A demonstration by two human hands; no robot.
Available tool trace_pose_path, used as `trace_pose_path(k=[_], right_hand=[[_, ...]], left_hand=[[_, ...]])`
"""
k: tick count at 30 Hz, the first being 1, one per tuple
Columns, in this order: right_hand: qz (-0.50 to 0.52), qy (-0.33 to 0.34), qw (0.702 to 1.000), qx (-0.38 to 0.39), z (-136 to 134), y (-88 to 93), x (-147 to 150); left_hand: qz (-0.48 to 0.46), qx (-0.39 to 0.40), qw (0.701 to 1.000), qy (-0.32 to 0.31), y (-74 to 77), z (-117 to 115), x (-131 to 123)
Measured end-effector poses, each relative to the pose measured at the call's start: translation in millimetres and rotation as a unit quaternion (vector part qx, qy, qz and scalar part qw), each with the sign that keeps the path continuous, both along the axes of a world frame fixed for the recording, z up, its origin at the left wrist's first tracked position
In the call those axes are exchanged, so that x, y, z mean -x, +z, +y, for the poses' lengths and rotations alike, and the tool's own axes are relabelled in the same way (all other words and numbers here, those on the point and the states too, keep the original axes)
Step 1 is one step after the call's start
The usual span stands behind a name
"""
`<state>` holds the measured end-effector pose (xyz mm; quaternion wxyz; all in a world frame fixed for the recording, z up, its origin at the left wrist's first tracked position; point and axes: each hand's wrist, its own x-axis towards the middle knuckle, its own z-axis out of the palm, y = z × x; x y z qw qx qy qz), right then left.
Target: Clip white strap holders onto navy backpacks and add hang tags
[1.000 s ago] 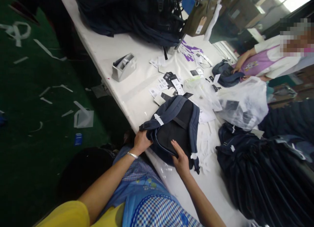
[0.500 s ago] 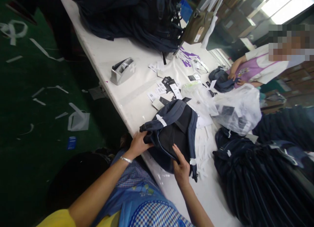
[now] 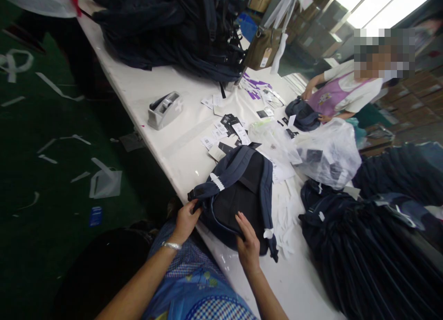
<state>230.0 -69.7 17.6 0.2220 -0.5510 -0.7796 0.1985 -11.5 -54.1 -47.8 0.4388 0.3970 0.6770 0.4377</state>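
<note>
A navy backpack (image 3: 234, 202) with a black back panel lies on the white table, its shoulder straps facing up. White wrapping is fastened round both straps. My left hand (image 3: 185, 223), a silver bracelet at its wrist, is closed on the pack's left edge near the strap's lower end. Stretched fingers of my right hand (image 3: 248, 244) rest on the lower part of the back panel; its thumb is partly hidden at the pack's edge. Just beyond the pack lie black and white hang tags (image 3: 230, 125).
A tape dispenser (image 3: 165, 109) stands near the table's left edge. Dark backpacks (image 3: 166, 29) are heaped at the far end, and more are stacked (image 3: 360, 251) at right. A clear plastic bag (image 3: 330, 154) lies nearby. Across the table, a person handles a dark bag (image 3: 302, 113).
The view has shifted slightly, so most things sit a little further left. My left hand still grips the backpack's edge, and my right hand still rests on its panel.
</note>
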Motion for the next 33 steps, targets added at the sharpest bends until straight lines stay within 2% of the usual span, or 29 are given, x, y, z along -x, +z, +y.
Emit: trace_pose_path(k=[1, 3, 5, 6, 8, 11, 13, 15, 19, 21, 23, 26, 29, 33], right_hand=[[-0.003, 0.005, 1.0, 0.0, -0.7, -0.8, -0.9], [-0.005, 0.012, 1.0, 0.0, -1.4, -0.9, -2.4], [-0.002, 0.015, 1.0, -0.002, -1.3, 0.4, -2.7], [0.0, 0.015, 1.0, -0.004, -1.0, 1.1, -2.4], [-0.001, 0.016, 1.0, -0.01, -0.4, 1.7, -1.2], [-0.016, 0.024, 0.999, -0.021, -1.1, -0.5, 0.3], [-0.025, 0.03, 0.999, -0.026, -2.9, -3.7, 0.3], [-0.03, 0.035, 0.999, -0.028, -5.0, -7.0, -0.4], [-0.026, 0.041, 0.998, -0.031, -6.2, -10.8, -1.1], [-0.026, 0.042, 0.998, -0.031, -5.5, -10.8, -0.2], [-0.031, 0.039, 0.998, -0.03, -5.1, -10.1, 1.3], [-0.049, 0.043, 0.997, -0.037, -8.1, -10.1, 3.8], [-0.09, 0.067, 0.993, -0.044, -17.3, -15.5, 8.0], [-0.173, 0.107, 0.979, -0.034, -34.1, -35.8, 18.2]], left_hand=[[0.069, 0.018, 0.997, -0.041, 3.5, -0.2, 6.5], [0.202, 0.027, 0.971, -0.129, 13.3, 2.5, 19.2], [0.263, 0.002, 0.947, -0.186, 21.3, 7.9, 26.9], [0.267, -0.007, 0.944, -0.192, 22.9, 10.7, 27.8], [0.244, 0.001, 0.957, -0.159, 20.7, 13.8, 24.0], [0.173, -0.002, 0.983, -0.056, 8.7, 9.6, 12.2], [0.142, -0.012, 0.99, -0.006, 0.7, 2.5, 7.5], [0.146, 0.001, 0.989, -0.004, -4.4, -3.9, 9.0], [0.209, -0.017, 0.97, -0.12, -3.6, -5.9, 24.6], [0.21, -0.029, 0.967, -0.145, 0.1, -3.3, 30.3], [0.178, -0.034, 0.977, -0.112, 2.9, -2.1, 30.9], [0.129, -0.042, 0.99, -0.027, -0.8, -7.9, 25.8], [0.072, -0.021, 0.997, 0.033, -16.1, -20.7, 23.8], [0.03, 0.041, 0.995, 0.08, -39.3, -35.3, 34.6]])
